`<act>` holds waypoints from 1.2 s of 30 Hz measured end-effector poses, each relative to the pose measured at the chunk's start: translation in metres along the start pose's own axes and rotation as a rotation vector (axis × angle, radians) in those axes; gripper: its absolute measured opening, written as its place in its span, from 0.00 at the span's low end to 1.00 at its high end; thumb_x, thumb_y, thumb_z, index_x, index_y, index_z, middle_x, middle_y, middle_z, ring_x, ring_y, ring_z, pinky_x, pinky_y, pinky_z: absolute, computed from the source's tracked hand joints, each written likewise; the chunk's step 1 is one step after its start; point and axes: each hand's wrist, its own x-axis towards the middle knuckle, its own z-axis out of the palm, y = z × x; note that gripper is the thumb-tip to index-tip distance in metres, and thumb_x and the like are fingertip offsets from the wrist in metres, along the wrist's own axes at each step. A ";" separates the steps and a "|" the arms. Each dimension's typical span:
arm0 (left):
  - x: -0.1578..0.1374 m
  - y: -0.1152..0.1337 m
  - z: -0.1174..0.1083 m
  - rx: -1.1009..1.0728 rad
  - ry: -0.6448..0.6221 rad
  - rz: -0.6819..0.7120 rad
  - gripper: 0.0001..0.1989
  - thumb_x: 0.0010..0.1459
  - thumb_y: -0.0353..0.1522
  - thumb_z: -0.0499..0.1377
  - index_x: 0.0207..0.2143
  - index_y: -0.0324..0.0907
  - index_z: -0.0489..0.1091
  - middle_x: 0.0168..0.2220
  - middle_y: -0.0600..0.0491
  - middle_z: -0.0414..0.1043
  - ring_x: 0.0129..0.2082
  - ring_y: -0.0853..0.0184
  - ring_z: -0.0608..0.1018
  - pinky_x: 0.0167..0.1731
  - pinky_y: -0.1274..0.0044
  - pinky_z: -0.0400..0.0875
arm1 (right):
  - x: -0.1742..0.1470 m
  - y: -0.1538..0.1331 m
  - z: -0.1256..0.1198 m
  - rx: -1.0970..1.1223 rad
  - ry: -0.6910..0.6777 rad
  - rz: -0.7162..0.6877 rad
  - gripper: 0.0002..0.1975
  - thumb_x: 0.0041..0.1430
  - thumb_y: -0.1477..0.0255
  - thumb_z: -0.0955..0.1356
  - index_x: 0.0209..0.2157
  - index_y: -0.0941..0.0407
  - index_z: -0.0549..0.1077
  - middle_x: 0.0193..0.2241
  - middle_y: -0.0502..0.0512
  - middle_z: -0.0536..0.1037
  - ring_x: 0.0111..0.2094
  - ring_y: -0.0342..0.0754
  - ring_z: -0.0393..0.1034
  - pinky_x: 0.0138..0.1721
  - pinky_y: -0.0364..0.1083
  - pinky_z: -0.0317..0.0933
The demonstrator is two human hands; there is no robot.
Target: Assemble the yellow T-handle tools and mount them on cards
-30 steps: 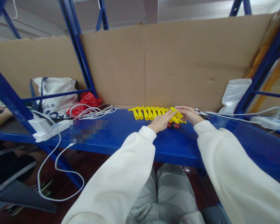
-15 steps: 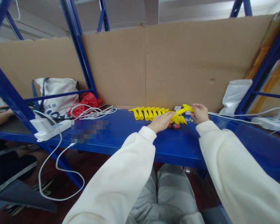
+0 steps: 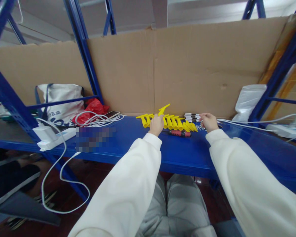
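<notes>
My left hand (image 3: pixel 156 125) is closed round a yellow T-shaped plastic piece (image 3: pixel 164 108), whose crossbar end sticks up above the fingers. Behind and beside that hand, several like yellow pieces (image 3: pixel 174 123) lie in a row on the blue table. Flatter yellow parts (image 3: pixel 189 126) lie at the row's right end. My right hand (image 3: pixel 209 121) has its fingertips pinched together beside some white-and-black stick-like items (image 3: pixel 191 116); what it grips is too small to make out. Small shiny bits (image 3: pixel 200 127) are scattered by it. A screwdriver with a red-and-black handle (image 3: pixel 179 133) lies in front of the row.
A cardboard panel (image 3: pixel 187 65) stands behind the blue table (image 3: pixel 187 151). To the left are a coiled white cable (image 3: pixel 98 120), a red plastic bag (image 3: pixel 93 107), a cloth bag (image 3: pixel 61 98) and a power strip (image 3: pixel 56 140). A white pouch (image 3: pixel 249 98) leans at right.
My left hand has moved left with the yellow T-shaped piece, over the row. My right hand has let go of that piece and stays near the white-and-black items. The screwdriver is now more exposed.
</notes>
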 end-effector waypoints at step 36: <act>-0.010 0.009 0.008 -0.067 -0.268 0.009 0.29 0.66 0.30 0.54 0.69 0.43 0.60 0.63 0.40 0.71 0.66 0.52 0.70 0.68 0.48 0.49 | -0.013 -0.004 -0.002 -0.508 -0.291 -0.176 0.06 0.56 0.73 0.65 0.30 0.56 0.74 0.18 0.52 0.74 0.22 0.48 0.68 0.31 0.46 0.65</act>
